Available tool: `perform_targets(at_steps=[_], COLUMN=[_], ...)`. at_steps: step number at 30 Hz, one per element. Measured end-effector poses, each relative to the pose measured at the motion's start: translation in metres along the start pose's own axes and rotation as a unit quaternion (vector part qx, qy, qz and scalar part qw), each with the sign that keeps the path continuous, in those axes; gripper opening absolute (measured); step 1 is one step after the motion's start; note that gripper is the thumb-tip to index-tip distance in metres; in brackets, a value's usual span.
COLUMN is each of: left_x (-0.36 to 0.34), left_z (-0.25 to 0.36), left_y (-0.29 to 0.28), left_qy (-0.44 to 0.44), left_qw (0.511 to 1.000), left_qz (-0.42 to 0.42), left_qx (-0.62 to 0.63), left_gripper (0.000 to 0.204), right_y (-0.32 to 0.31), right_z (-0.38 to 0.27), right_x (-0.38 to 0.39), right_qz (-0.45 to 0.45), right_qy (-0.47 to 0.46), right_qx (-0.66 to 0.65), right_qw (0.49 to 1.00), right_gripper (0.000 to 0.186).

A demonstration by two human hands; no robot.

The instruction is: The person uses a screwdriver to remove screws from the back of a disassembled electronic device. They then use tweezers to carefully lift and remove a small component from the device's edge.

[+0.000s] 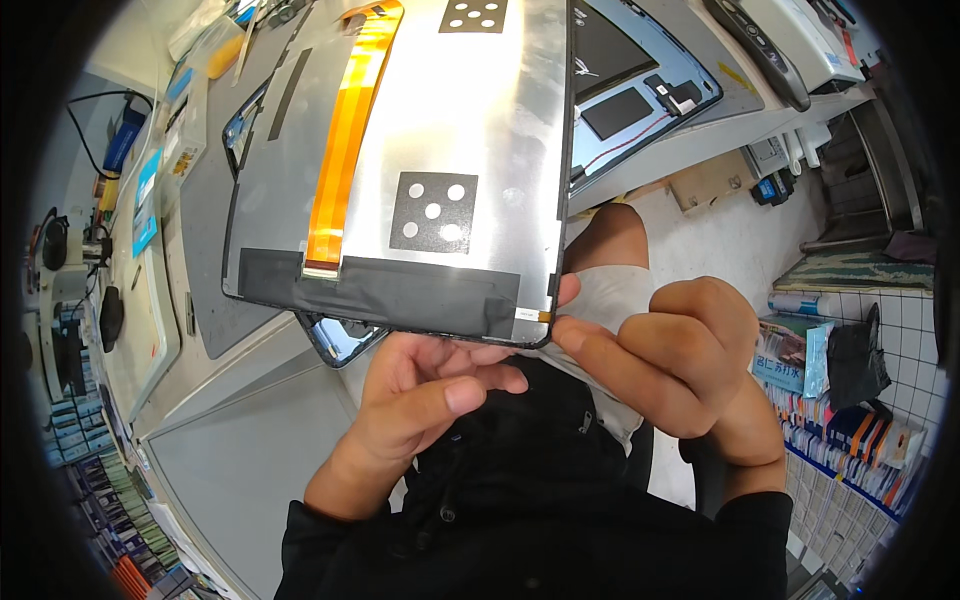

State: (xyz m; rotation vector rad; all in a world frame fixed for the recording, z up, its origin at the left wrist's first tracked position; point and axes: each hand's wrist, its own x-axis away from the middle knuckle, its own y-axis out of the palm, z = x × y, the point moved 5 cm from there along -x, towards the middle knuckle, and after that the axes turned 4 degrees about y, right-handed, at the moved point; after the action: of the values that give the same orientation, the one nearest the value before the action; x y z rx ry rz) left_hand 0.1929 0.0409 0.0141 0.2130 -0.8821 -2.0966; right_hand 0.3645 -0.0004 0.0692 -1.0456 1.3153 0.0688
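A tablet screen panel [450, 120] lies metal back up across the upper middle, with a wide orange flex cable [336, 180], dark tape [400, 295] along its near edge and black patches with white dots. My right hand [680, 355] pinches its near right corner, fingertips partly behind it. My left hand [420, 405] is below the near edge, palm turned up, fingers loosely bent and apart, partly hidden under the panel, thumb free; whether they touch it is unclear. An opened blue tablet housing [632, 140] shows behind the panel.
The grey bench [220, 325] holds packets and tools at the left. A white device [820, 45] with a dark bar-shaped object [760, 50] sits at the upper right. Below are a floor, a chair [865, 180] and a wire rack [835, 470] of packages at the right.
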Motion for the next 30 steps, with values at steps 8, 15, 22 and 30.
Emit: perform_targets(at_steps=[8,15,22,30], left_x=[0.007,0.001,-0.001,-0.001], left_z=[-0.005,0.000,0.000,-0.001], left_y=[-0.007,0.001,0.002,0.002], left_qy=[-0.024,-0.005,-0.008,-0.014], left_qw=[0.999,1.000,0.999,1.000], left_qz=[0.034,0.019,0.013,0.001], left_qx=[-0.015,-0.024,-0.029,-0.022], left_gripper=[0.082,0.086,0.087,0.088], right_y=[0.002,0.007,0.009,0.011], right_z=[0.002,0.001,0.002,0.002], right_x=[0.003,0.003,0.004,0.006], right_qz=[-0.007,-0.011,-0.010,-0.005], right_qy=[-0.012,-0.012,-0.033,-0.054], right_qx=[0.010,0.007,0.012,0.015], right_qw=[1.000,1.000,0.999,0.998], right_gripper=[0.045,0.039,0.034,0.028])
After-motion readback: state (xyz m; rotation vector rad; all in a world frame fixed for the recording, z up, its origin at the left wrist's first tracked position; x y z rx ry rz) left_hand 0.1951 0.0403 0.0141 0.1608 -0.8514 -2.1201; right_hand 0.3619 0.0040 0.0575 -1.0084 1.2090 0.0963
